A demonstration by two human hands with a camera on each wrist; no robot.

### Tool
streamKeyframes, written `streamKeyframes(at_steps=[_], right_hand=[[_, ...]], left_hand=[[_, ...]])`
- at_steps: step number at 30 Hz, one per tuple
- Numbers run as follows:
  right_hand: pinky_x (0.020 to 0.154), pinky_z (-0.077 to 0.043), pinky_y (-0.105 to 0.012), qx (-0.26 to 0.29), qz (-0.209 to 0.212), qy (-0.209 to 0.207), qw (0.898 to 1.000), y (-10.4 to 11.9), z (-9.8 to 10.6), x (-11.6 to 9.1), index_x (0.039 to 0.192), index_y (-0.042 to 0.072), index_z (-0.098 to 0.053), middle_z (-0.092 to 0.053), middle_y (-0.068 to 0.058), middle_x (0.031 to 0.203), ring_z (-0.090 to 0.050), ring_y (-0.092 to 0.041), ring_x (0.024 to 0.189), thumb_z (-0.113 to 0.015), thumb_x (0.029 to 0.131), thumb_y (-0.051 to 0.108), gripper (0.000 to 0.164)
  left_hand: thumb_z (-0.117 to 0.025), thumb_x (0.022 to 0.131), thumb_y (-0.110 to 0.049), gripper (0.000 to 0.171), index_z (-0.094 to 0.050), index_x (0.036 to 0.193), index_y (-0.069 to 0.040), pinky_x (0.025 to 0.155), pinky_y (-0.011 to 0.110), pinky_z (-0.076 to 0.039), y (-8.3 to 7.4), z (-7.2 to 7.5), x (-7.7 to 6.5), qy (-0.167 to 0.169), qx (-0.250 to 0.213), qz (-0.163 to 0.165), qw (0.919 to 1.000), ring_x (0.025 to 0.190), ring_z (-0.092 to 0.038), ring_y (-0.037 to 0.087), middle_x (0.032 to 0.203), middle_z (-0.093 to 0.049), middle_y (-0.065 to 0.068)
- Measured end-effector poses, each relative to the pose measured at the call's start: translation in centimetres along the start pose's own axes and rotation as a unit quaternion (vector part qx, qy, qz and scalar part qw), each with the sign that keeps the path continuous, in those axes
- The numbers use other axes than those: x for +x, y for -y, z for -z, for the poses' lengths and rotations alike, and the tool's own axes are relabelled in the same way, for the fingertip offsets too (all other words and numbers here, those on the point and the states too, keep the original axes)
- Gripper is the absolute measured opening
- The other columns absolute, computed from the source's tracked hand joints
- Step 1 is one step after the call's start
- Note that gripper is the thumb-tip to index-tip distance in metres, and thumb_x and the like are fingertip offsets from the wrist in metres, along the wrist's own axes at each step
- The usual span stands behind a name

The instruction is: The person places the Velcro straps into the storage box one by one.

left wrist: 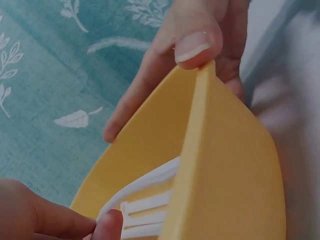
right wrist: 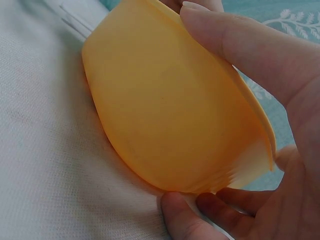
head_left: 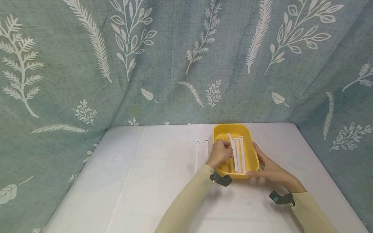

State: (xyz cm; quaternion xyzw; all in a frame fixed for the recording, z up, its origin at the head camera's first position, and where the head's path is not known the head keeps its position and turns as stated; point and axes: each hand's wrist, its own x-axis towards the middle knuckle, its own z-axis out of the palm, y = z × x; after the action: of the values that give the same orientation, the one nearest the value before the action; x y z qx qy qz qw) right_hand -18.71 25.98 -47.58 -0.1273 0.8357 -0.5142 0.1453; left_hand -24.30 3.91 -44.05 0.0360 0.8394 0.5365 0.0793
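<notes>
1. The yellow tray (head_left: 251, 161) sits on the white-covered table (head_left: 163, 181), its long sides running roughly from twelve to six o'clock in the head view.
2. The left hand (head_left: 222, 152) reaches over the tray's nine o'clock side. Its grip is a pinch, thumb and finger closed on a white tie (head_left: 229, 138) whose far end leans toward eleven o'clock.
3. Three more ties (head_left: 243, 155) lie side by side inside the tray, heads toward twelve o'clock, at three o'clock from the left hand.
4. The right hand (head_left: 271, 170) is at four o'clock. Its grip holds the tray, thumb at the rim near five o'clock, fingers against the outside.
5. Two loose ties (head_left: 197, 155) lie on the table at nine o'clock from the tray.
6. Leaf-patterned cloth (head_left: 175, 97) hangs at twelve o'clock, beyond the table.
</notes>
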Motion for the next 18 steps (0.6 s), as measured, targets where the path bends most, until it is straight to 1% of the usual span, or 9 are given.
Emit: streamKeyframes(at_steps=[4,6,8,11,15,17,18], right_hand=[[0.116,-0.007,-0.084,0.003,-0.002,0.001,1.000,0.04,-0.04,0.01,0.165,0.029,0.014,0.007,-0.013,0.176,0.002,-0.055,0.158,-0.084,0.085,0.025,0.126],[0.116,-0.007,-0.084,0.002,-0.003,0.000,1.000,0.07,-0.03,0.01,0.165,0.029,0.014,0.007,-0.013,0.176,0.002,-0.055,0.158,-0.084,0.085,0.025,0.126],[0.116,-0.007,-0.084,0.002,-0.003,0.000,1.000,0.10,-0.04,0.00,0.165,0.029,0.014,0.007,-0.013,0.176,0.002,-0.055,0.158,-0.084,0.085,0.025,0.126],[0.116,-0.007,-0.084,0.001,-0.003,0.000,1.000,0.14,-0.05,-0.02,0.165,0.029,0.014,0.007,-0.013,0.176,0.002,-0.055,0.157,-0.084,0.085,0.025,0.126],[0.116,-0.008,-0.084,-0.001,-0.007,0.000,1.000,0.27,-0.09,-0.07,0.165,0.029,0.015,0.006,-0.013,0.176,0.002,-0.055,0.157,-0.084,0.085,0.025,0.126],[0.115,-0.008,-0.084,-0.002,-0.010,0.000,1.000,0.36,-0.11,-0.09,0.165,0.029,0.015,0.006,-0.013,0.176,0.001,-0.055,0.157,-0.084,0.085,0.026,0.127],[0.115,-0.008,-0.084,-0.003,-0.012,-0.001,1.000,0.40,-0.12,-0.10,0.165,0.029,0.015,0.006,-0.013,0.176,0.001,-0.055,0.157,-0.084,0.085,0.027,0.127]], left_hand=[[-0.060,0.096,0.001,0.030,-0.070,0.123,0.007,0.061,0.020,-0.059,0.04,-0.19,-0.02,-0.003,0.019,0.004,0.9998,0.068,-0.074,0.014,0.110,-0.073,0.017],[-0.060,0.096,0.001,0.030,-0.070,0.124,0.007,0.060,0.019,-0.057,-0.01,-0.29,0.00,-0.006,0.029,0.008,0.9995,0.068,-0.074,0.014,0.114,-0.074,0.019],[-0.061,0.095,0.001,0.030,-0.070,0.123,0.007,0.058,0.017,-0.053,-0.06,-0.40,0.08,-0.008,0.040,0.014,0.9991,0.067,-0.073,0.013,0.114,-0.074,0.019],[-0.061,0.094,0.003,0.027,-0.072,0.118,0.006,0.053,0.016,-0.046,-0.07,-0.56,0.25,-0.005,0.057,0.022,0.9981,0.064,-0.070,0.012,0.103,-0.077,0.017],[-0.062,0.090,0.004,0.025,-0.073,0.112,0.006,0.049,0.017,-0.042,0.08,-0.78,0.57,-0.004,0.069,0.032,0.9971,0.058,-0.065,0.010,0.087,-0.075,0.012],[-0.063,0.087,0.006,0.018,-0.075,0.100,0.005,0.047,0.017,-0.040,0.21,-0.88,0.73,-0.004,0.075,0.031,0.9967,0.053,-0.059,0.009,0.076,-0.071,0.007],[-0.064,0.085,0.006,0.012,-0.074,0.090,0.003,0.045,0.017,-0.039,0.26,-0.91,0.80,-0.004,0.079,0.030,0.9964,0.050,-0.056,0.008,0.071,-0.067,0.004]])
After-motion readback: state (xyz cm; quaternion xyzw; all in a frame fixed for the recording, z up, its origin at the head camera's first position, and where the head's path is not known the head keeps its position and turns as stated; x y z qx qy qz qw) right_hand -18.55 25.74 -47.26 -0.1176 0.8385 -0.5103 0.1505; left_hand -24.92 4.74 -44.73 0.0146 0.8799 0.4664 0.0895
